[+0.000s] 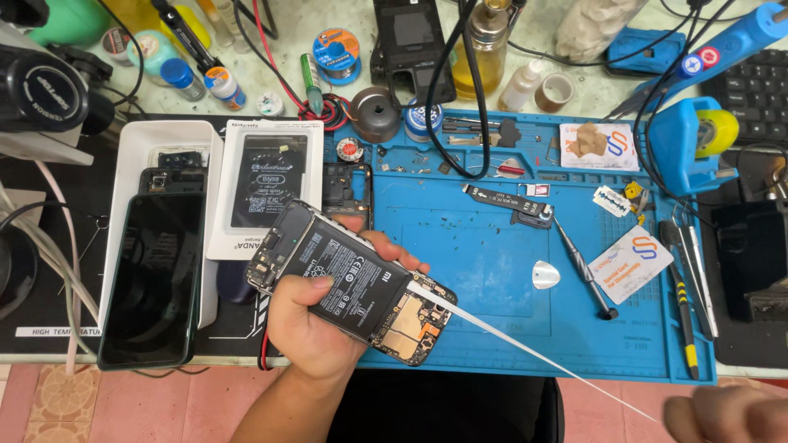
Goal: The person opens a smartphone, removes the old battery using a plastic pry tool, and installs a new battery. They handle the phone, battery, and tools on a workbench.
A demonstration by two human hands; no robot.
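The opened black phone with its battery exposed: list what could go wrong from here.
1. The thin white adhesive strip, stretched taut between the battery and the right hand, could snap.
2. The left hand holds the opened phone at the blue mat's edge; a slip could drop it.

Left of your grip you've got a dark phone back cover point(153, 279) leaning on a white box point(168, 148), right of it a silver pick point(546, 275) and screwdriver point(583, 267) on the blue mat point(492, 328).
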